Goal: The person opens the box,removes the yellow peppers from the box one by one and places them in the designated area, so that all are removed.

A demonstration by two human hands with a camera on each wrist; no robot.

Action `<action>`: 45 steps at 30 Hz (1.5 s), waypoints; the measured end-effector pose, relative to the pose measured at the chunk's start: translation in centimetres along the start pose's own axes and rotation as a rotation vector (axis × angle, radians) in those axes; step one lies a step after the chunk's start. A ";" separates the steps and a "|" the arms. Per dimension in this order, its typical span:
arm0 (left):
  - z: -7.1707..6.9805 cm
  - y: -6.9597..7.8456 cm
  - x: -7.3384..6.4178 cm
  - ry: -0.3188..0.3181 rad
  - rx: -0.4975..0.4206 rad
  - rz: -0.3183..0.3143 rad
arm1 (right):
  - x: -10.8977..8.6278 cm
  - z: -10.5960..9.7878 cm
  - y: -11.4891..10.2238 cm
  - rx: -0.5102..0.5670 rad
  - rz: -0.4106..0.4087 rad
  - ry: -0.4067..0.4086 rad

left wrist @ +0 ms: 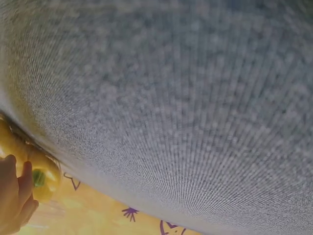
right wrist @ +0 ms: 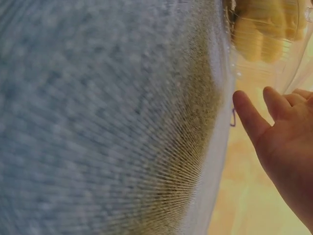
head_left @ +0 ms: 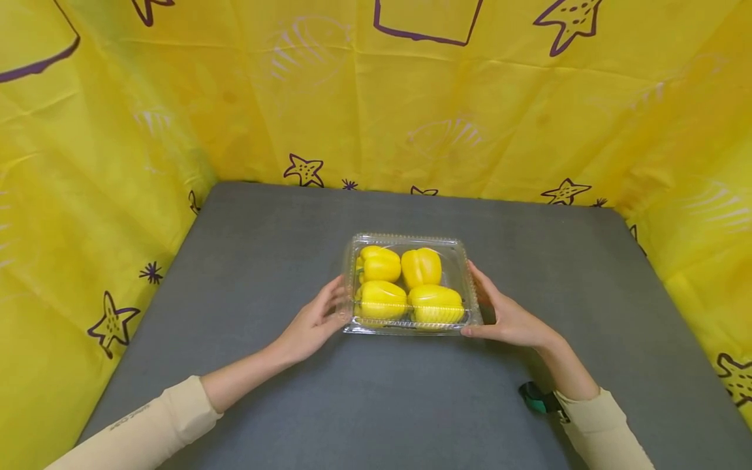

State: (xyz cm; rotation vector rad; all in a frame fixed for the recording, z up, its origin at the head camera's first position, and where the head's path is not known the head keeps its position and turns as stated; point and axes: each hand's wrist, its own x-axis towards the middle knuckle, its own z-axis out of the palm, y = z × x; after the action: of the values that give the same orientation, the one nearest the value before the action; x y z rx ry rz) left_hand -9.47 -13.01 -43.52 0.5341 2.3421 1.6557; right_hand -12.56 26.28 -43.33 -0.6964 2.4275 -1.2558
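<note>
A clear plastic clamshell container (head_left: 376,329) sits at the middle of the grey table, with its lid down over several yellow bell peppers (head_left: 422,266). My left hand (head_left: 310,324) holds its left side, the thumb near the front corner and the fingers along the wall. On the opposite side my right hand (head_left: 510,320) holds the container, thumb at the front right corner and fingers behind it along the side. A pepper with a green stem (left wrist: 38,177) shows past the left fingers in the left wrist view. The right wrist view shows the right hand (right wrist: 288,132) beside the container wall.
The dark grey table (head_left: 264,248) stretches around the container. Yellow cloth (head_left: 382,98) printed with starfish and fish stands along the back and both sides. A dark and green strap (head_left: 540,398) is on the right wrist.
</note>
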 end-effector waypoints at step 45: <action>-0.9 0.5 0.7 -0.030 -0.241 -0.149 | 2.5 -2.7 -1.1 0.092 -0.009 0.116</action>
State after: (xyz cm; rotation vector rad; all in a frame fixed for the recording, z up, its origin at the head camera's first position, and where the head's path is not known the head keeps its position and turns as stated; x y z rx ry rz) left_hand -10.39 -13.33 -42.76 0.3265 2.0663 1.8108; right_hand -15.66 26.16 -41.06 -0.6262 2.4420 -1.4385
